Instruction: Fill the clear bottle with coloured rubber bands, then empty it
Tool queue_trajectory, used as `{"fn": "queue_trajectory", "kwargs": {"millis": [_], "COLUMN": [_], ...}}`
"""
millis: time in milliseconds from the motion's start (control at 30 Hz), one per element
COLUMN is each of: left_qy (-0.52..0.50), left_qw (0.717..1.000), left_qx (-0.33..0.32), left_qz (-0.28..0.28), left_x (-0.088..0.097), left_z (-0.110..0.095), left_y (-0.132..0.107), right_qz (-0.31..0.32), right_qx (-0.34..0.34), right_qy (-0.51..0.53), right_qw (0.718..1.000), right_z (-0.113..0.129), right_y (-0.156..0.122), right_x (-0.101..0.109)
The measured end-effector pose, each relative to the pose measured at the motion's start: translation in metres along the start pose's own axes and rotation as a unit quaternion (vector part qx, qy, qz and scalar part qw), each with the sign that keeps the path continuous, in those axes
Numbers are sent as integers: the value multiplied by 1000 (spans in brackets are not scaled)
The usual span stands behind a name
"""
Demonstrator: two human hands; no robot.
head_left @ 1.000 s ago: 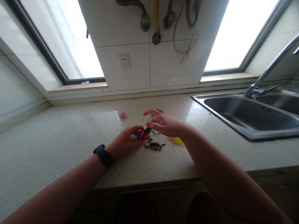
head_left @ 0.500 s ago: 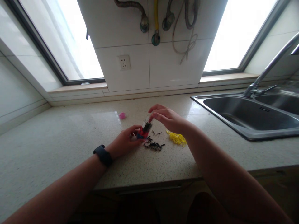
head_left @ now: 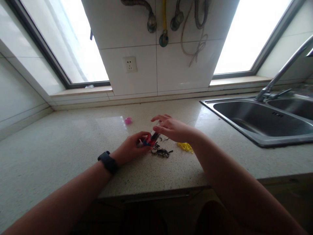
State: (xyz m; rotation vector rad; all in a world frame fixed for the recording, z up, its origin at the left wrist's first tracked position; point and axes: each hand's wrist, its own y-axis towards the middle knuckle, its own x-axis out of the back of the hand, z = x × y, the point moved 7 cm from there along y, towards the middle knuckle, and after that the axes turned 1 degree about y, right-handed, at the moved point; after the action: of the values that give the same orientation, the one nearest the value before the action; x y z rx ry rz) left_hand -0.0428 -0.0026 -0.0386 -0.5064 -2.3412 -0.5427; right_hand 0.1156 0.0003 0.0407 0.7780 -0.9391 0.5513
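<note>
My left hand (head_left: 134,143), a dark watch on its wrist, is closed around a small clear bottle (head_left: 151,138) with red, blue and black contents. The bottle is tilted, its upper end leaning right toward my right hand (head_left: 168,126). My right hand is at the bottle's upper end, fingers bent together over it; whatever they pinch is hidden. Just below lies a loose pile of small black elastic bands (head_left: 161,152). Yellow elastic bands (head_left: 186,147) lie in a heap under my right wrist, partly covered. A small pink cap-like piece (head_left: 128,120) sits behind my left hand.
The speckled counter (head_left: 73,147) runs up to a tiled wall with a socket (head_left: 130,64), pipes and hoses. To the right is a steel double sink (head_left: 244,119) with a tall faucet (head_left: 281,70). The counter's front edge is close to my forearms.
My right hand has moved slightly down and left over the bottle, covering more of its upper end and part of the yellow bands. The bottle leans further right; my left hand stays nearly still.
</note>
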Motion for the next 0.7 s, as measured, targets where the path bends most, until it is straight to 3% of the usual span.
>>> {"fn": "queue_trajectory", "kwargs": {"millis": [133, 300, 467, 600, 700], "left_qy": [-5, -20, -64, -59, -20], "left_qw": [1000, 999, 997, 996, 997], "left_qx": [1, -14, -25, -20, -27], "left_qz": [-7, -23, -42, -63, -69], "left_x": [1, 3, 6, 9, 9], "left_z": [1, 0, -2, -5, -10], "left_y": [0, 1, 3, 3, 2], "right_qz": [-12, -110, -203, -71, -27], "right_qx": [-4, -2, -70, -63, -59], "right_qy": [3, 59, 159, 185, 178], "right_qw": [1000, 992, 964, 978, 982], "right_z": [0, -2, -25, -29, -28], "right_y": [-2, -3, -4, 2, 5], "right_x": [5, 18, 20, -7, -22]}}
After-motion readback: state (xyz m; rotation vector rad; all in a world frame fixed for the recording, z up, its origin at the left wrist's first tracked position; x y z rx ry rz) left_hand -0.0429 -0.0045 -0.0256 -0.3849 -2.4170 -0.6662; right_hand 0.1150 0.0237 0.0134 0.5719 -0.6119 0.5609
